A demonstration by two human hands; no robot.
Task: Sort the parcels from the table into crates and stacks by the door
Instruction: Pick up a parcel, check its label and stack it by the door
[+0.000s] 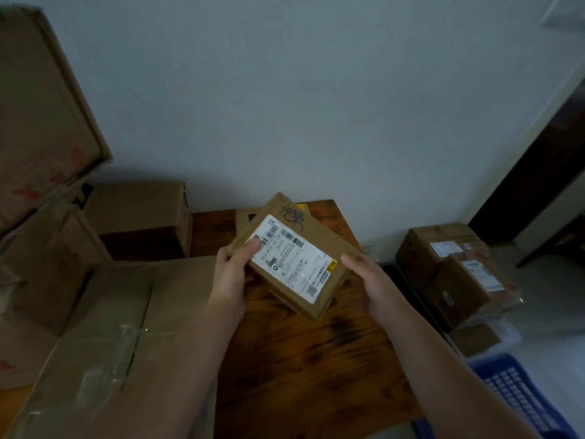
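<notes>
A small flat cardboard parcel (pixel 294 258) with a white shipping label and black handwriting is held tilted above the wooden table (pixel 300 359). My left hand (pixel 232 274) grips its left edge, thumb on the label. My right hand (pixel 370 277) holds its right edge from below, fingers hidden under it. Another flat parcel (pixel 247 218) lies on the table behind it, mostly hidden. On the floor at the right stands a stack of labelled parcels (pixel 456 274), and a blue plastic crate (pixel 519 397) sits near the lower right corner.
Large cardboard boxes (pixel 104 337) fill the table's left side, with more piled at the far left (pixel 41 122) and one box (pixel 142 213) against the wall. A dark door (pixel 538 172) stands at the right. White wall lies behind the table.
</notes>
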